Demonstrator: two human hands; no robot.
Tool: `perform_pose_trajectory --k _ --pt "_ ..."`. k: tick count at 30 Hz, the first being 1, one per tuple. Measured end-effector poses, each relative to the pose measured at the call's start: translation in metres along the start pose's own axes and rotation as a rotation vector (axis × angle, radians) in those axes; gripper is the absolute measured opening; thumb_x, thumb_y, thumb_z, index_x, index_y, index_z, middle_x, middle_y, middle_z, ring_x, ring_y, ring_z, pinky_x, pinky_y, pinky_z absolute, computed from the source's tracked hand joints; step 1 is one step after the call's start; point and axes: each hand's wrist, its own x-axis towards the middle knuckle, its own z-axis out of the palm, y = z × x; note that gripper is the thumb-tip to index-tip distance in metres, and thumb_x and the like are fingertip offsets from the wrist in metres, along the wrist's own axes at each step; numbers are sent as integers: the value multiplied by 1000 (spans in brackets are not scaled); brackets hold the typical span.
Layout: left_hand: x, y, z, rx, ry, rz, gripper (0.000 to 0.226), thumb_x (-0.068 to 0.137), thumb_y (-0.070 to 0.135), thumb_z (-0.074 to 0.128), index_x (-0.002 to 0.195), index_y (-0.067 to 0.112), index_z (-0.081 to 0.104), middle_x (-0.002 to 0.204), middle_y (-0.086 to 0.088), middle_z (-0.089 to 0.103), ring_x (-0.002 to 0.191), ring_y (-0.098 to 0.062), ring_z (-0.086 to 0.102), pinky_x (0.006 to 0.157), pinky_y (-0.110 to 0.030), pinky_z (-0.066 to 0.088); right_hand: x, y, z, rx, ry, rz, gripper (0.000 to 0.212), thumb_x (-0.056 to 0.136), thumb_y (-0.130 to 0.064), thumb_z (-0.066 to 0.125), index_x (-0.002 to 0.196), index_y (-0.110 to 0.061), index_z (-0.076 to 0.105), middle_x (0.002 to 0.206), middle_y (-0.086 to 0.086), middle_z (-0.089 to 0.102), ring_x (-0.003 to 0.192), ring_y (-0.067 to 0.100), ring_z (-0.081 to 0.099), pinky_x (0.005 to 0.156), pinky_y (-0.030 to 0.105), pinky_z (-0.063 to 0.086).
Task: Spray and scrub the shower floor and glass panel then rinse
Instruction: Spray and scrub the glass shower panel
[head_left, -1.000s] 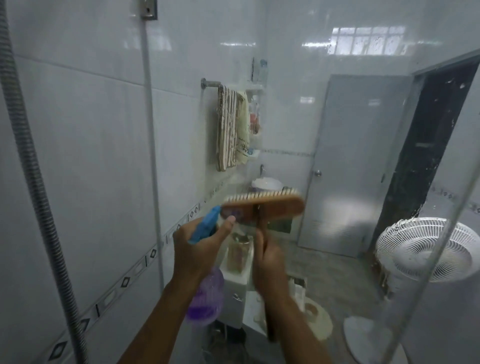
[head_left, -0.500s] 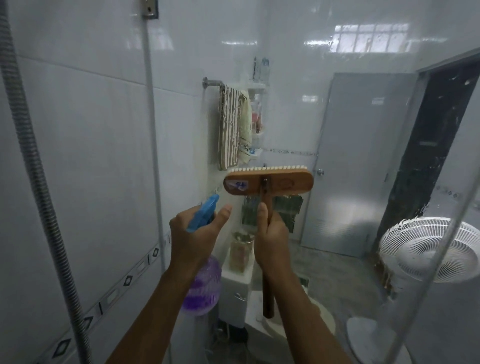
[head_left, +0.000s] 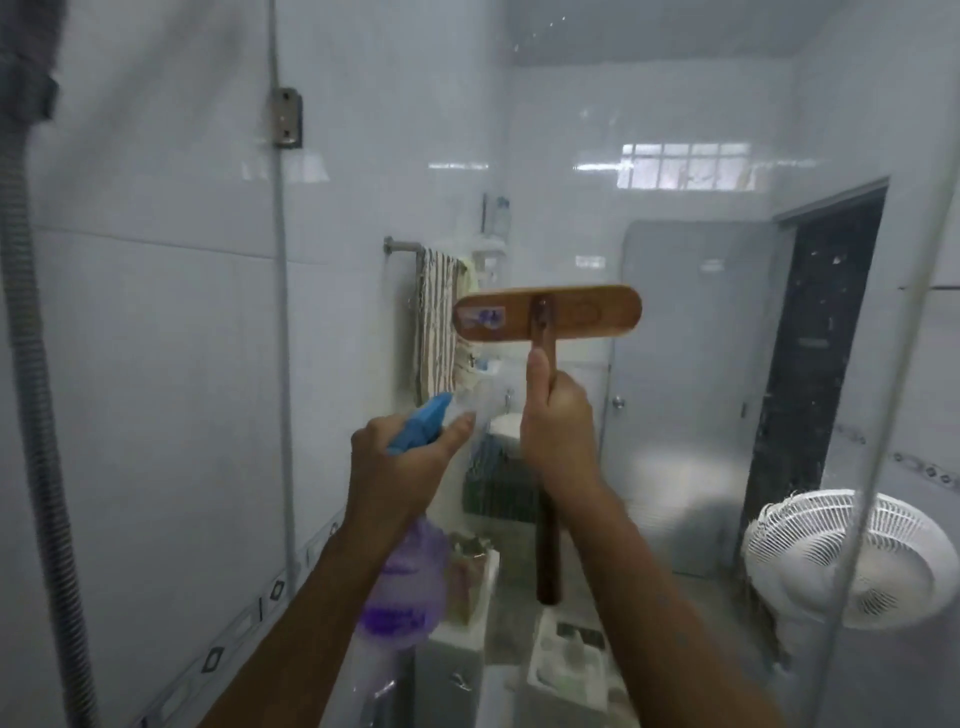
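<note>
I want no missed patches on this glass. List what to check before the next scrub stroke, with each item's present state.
1. Right hand grips the long-handled wooden scrub brush: ok.
2. Brush's flat back toward the camera, working face toward the clear glass shower panel: ok.
3. Brush touching the glass: cannot tell.
4. Left hand holds the purple spray bottle with blue trigger head: ok.
5. Nozzle aimed at the glass: ok.
6. Liquid left in bottle: cannot tell, blurred.

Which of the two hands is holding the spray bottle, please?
The left hand grips the purple spray bottle with the blue nozzle; the right hand instead holds the wooden brush by its handle.
</note>
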Motion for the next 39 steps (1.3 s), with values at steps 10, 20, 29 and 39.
perform_pose_trajectory --k 10,20,29,39 --pt "86 73 -14 -89 -29 -92 69 56 69 77 87 8 70 82 -16 73 75 -32 73 70 -52 61 108 -130 -57 -145 -28 -36 53 103 -58 29 94 -13 54 63 2 46 50 15 46 45 28 52" --pt "78 84 0 -133 -63 -27 51 71 52 82 88 5 70 78 -17 70 71 -37 70 64 -46 60 99 -116 -70 -200 10 -57 50 103 -57 28 91 -16 55 65 2 49 52 15 49 46 26 49" --pt "41 107 40 -122 -123 2 33 76 48 79 84 22 60 77 -5 67 65 -19 67 63 -26 58 61 -44 -101 -147 69 -29 52 102 -60 27 83 -19 52 65 4 50 53 13 46 47 22 44" --pt "7 140 101 -195 -74 -35 32 74 44 80 78 29 52 80 -7 66 74 -27 69 76 -38 61 87 -58 -182 -115 53 -52 52 103 -59 30 82 -16 52 64 5 45 51 14 44 41 20 42"
